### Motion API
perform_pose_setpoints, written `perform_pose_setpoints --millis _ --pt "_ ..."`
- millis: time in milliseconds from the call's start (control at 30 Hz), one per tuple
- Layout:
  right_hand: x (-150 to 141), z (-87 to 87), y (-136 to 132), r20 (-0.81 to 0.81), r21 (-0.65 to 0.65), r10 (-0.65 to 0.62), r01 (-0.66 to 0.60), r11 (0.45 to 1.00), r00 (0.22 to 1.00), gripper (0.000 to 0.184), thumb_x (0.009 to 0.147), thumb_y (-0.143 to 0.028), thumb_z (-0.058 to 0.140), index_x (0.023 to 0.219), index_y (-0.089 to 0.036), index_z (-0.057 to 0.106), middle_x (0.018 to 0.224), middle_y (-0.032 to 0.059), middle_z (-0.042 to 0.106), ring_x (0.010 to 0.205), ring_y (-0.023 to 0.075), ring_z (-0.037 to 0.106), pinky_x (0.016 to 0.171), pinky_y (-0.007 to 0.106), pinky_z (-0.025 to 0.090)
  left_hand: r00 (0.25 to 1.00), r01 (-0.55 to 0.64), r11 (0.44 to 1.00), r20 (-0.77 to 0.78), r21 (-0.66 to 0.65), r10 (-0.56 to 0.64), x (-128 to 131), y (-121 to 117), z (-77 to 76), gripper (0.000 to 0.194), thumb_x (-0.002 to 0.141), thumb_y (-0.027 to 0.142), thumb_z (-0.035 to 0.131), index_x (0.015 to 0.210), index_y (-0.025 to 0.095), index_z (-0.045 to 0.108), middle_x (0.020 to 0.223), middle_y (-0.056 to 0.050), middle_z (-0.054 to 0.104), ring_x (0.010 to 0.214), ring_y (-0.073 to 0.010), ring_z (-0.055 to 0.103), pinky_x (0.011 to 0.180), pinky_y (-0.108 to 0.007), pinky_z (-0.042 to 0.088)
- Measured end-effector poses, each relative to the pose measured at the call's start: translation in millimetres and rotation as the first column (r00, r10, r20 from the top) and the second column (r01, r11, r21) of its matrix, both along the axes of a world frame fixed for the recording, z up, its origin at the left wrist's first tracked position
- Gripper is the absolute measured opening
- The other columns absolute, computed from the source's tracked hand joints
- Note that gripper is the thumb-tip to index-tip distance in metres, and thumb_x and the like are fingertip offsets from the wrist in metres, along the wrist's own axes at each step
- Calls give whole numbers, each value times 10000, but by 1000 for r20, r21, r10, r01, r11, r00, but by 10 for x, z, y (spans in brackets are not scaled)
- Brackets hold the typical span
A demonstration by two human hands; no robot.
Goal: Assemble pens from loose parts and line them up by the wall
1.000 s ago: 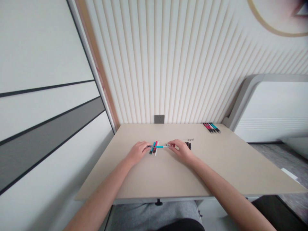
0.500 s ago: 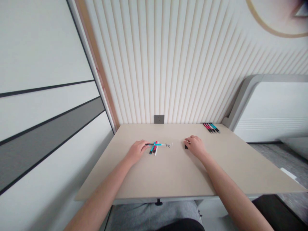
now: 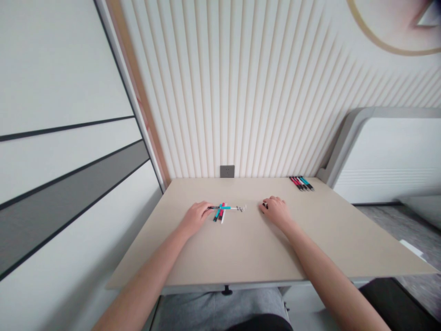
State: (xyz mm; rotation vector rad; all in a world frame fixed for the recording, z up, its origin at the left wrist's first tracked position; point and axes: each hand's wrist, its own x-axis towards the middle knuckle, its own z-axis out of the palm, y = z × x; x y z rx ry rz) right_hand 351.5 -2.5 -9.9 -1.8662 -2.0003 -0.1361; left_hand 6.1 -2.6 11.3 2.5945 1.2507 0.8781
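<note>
My left hand [image 3: 196, 216] rests on the beige table [image 3: 248, 248] with its fingers closed on one end of a teal pen [image 3: 223, 208], held level over a few loose pen parts [image 3: 220, 213] in teal, red and white. A small spring-like tip shows at the pen's free end [image 3: 242, 208]. My right hand [image 3: 276, 210] lies further right, fingers curled over a small black piece [image 3: 264, 205] at its fingertips.
A row of several finished pens [image 3: 302, 183] lies at the table's back right. A grey wall socket [image 3: 227, 171] sits behind the table against the ribbed wall. A white cabinet [image 3: 389, 156] stands to the right.
My right hand left the pen's tip and moved right to the small black pieces, closing over one. The left hand kept hold of the teal pen.
</note>
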Motion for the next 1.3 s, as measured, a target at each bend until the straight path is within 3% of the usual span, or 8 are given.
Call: perform_pose_setpoints --millis 133,233,300,400,500,600,833,1300 --pt "-26 10 9 -80 4 32 -32 999 996 232 824 -365 558 752 -182 682 827 125 651 842 247 587 751 344 389 1000 4 1000 -6 0 -4 1 2 8 191 939 312 450 1012 221 602 915 -29 648 826 -173 578 773 -294 424" --pt "-43 23 39 -266 30 68 -63 998 962 234 821 -367 546 720 -186 654 718 73 647 691 188 581 639 295 396 1000 -3 1000 -10 -3 3 -3 9 6 205 942 322 440 1021 222 601 920 -34 647 826 -173 578 772 -297 427" --pt "-59 46 53 -466 43 90 -79 996 880 303 823 -443 533 731 -176 644 622 41 615 570 154 539 541 266 376 1000 -4 1000 -10 -6 4 -5 10 7 213 942 326 435 1022 222 604 911 -35 648 823 -174 578 771 -300 429" --pt "-105 112 36 -729 44 142 -161 986 669 427 792 -567 544 786 -150 638 557 15 570 467 120 459 441 238 321 1000 -20 1000 -1 -6 20 -12 10 5 212 939 319 437 1016 221 610 906 -36 652 823 -175 578 777 -307 429" --pt "-175 188 -15 -844 57 196 -280 958 500 467 759 -595 585 852 -139 630 618 25 597 504 117 481 457 233 345 999 -35 999 14 1 35 -25 16 -11 215 941 317 434 1026 223 607 923 -35 656 833 -175 580 787 -311 430" --pt "-244 219 -53 -872 73 231 -352 933 432 439 740 -572 626 851 -148 621 667 32 623 598 136 542 551 249 406 999 -39 999 18 14 39 -38 26 -34 226 946 326 422 1045 230 602 929 -34 656 835 -176 578 791 -313 432" --pt "-303 167 -43 -894 61 228 -400 914 385 411 741 -535 650 861 -144 609 710 42 644 672 154 584 641 272 439 999 -41 999 -3 20 41 -13 8 -20 205 943 317 434 1027 232 601 902 -23 655 811 -175 580 768 -297 427" --pt "-291 136 -21 -897 97 247 -380 920 368 375 751 -512 651 834 -148 610 673 11 603 620 127 535 586 245 388 999 -40 999 -21 37 41 -13 11 -3 206 945 305 430 1022 214 598 917 -26 662 820 -174 586 771 -300 426"
